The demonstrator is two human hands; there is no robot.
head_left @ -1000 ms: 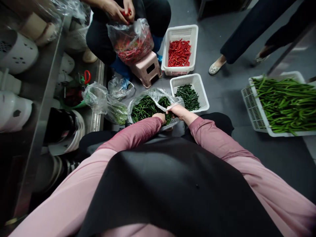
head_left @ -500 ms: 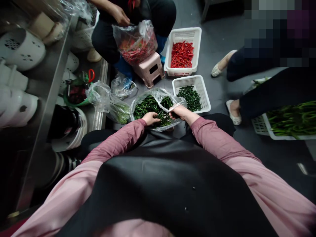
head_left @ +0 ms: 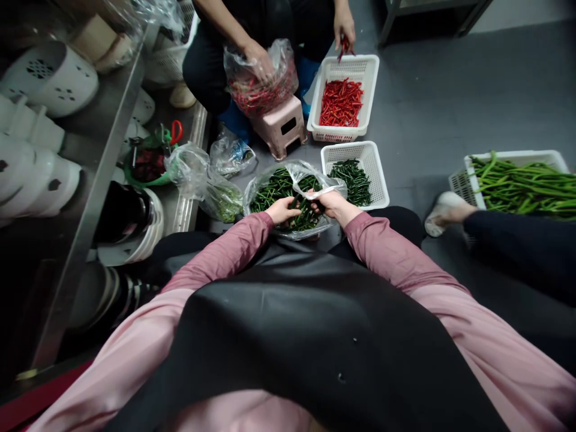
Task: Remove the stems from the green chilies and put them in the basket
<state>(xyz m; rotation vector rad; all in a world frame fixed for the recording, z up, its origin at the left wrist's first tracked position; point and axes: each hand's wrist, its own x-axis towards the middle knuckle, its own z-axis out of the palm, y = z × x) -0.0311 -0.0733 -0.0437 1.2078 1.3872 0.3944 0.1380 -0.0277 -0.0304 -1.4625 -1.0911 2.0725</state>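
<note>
A clear plastic bag [head_left: 250, 191] full of thin green chili peppers [head_left: 275, 187] stands between my knees. My left hand [head_left: 282, 211] is inside its mouth, the fingers closed on green chili peppers. Facing it, my right hand [head_left: 330, 203] also grips green chili peppers, with a fold of the bag lying against it. The fingertips of both hands are close together and partly hidden among the peppers. Just beyond my right hand, a small white basket [head_left: 383, 195] holds more green chili peppers [head_left: 353, 180].
Red chili peppers [head_left: 342, 102] fill part of another white basket [head_left: 369, 114]. A co-worker's hand [head_left: 260, 60] reaches into a bag on a pink stool [head_left: 288, 123]. Long green peppers [head_left: 524, 183] lie in a basket at right, near a passer-by's shoe [head_left: 438, 213]. A metal shelf [head_left: 108, 126] runs along the left.
My hands have come closer together over the peppers. The co-worker's one hand went into the bag, the other appears above the red peppers. The passer-by has mostly left the view at right.
</note>
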